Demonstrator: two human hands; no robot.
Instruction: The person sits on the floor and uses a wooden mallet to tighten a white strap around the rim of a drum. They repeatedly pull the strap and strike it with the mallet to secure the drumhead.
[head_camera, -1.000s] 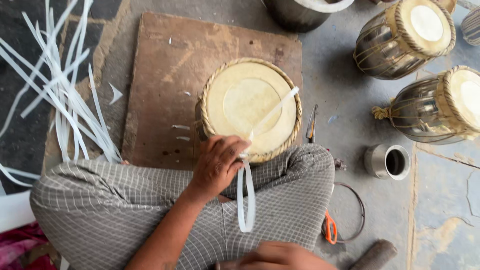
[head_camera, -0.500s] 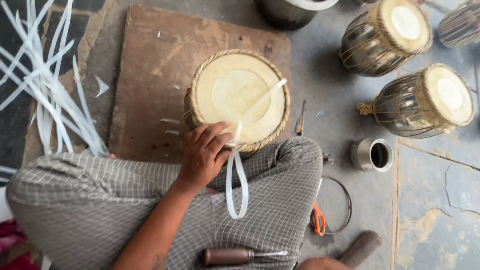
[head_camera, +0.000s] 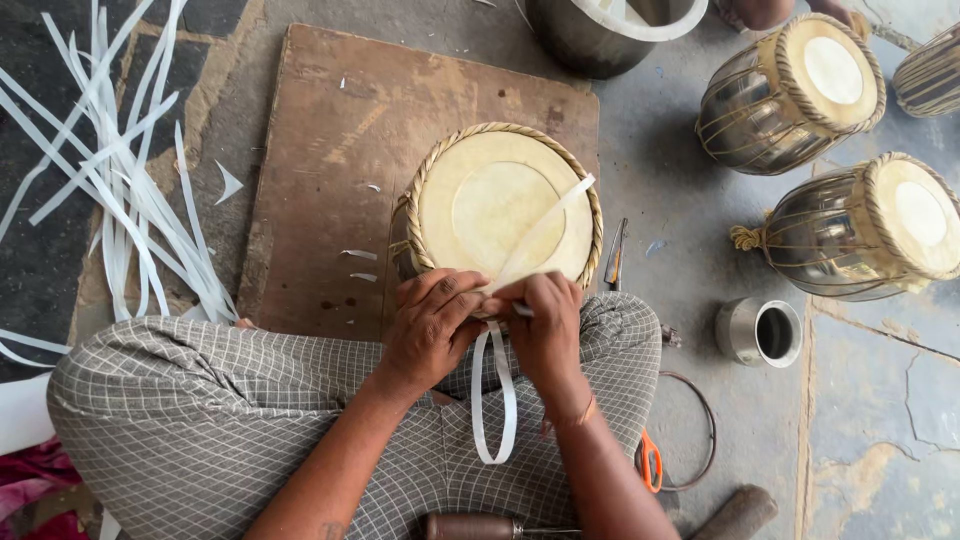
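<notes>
A round drum (head_camera: 500, 200) with a pale skin head and a braided rim stands on a brown board (head_camera: 340, 170), just beyond my crossed legs in checked cloth. My left hand (head_camera: 432, 325) presses on the drum's near rim. My right hand (head_camera: 545, 330) is beside it, fingers closed on a white strip (head_camera: 535, 235) and a small tool at the rim. The strip slants up across the drum head. Below my hands it hangs in a loop (head_camera: 495, 400) over my lap.
Several loose white strips (head_camera: 120, 200) lie on the floor at the left. Two finished drums (head_camera: 790, 90) (head_camera: 870, 230) lie at the right, a small metal cup (head_camera: 760, 332) near them. A metal pot (head_camera: 610, 30) stands at the top. Orange scissors (head_camera: 650, 465) and a wooden-handled tool (head_camera: 480, 525) lie by my legs.
My right hand has come up from the lap to the drum's rim beside my left hand and taken hold of the strip. The view has shifted slightly.
</notes>
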